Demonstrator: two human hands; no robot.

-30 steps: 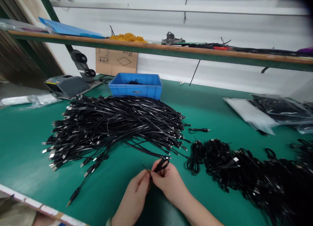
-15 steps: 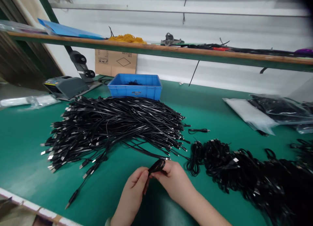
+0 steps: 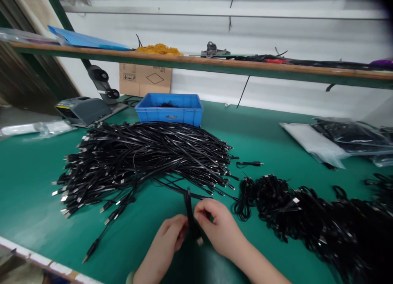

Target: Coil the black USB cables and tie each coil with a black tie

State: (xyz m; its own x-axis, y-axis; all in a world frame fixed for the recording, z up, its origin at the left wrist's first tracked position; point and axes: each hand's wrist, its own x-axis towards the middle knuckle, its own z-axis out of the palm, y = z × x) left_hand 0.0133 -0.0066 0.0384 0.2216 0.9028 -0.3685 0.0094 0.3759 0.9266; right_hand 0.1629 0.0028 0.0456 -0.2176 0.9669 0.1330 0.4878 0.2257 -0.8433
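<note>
Low on the green mat, my left hand (image 3: 162,239) and my right hand (image 3: 217,223) pinch a flat black cable (image 3: 188,206) between them. The cable stands up in a narrow loop, and a small silver connector (image 3: 200,241) shows just below my right hand. Its far end runs back toward a large heap of black flat cables (image 3: 138,163) with metal plug ends, which lies just beyond my hands. To my right sits a mass of coiled black cables (image 3: 291,206).
A blue plastic crate (image 3: 168,110) stands behind the heap. A single short cable (image 3: 249,164) lies on the green mat (image 3: 37,210). Plastic bags (image 3: 346,137) lie at the right, a grey machine (image 3: 82,110) at the left, and a wooden shelf (image 3: 196,59) runs overhead.
My hands have moved slightly apart, and the cable now stands as a tall, narrow loop instead of lying as a small bunch across my right fingers. The heap and coils have not moved.
</note>
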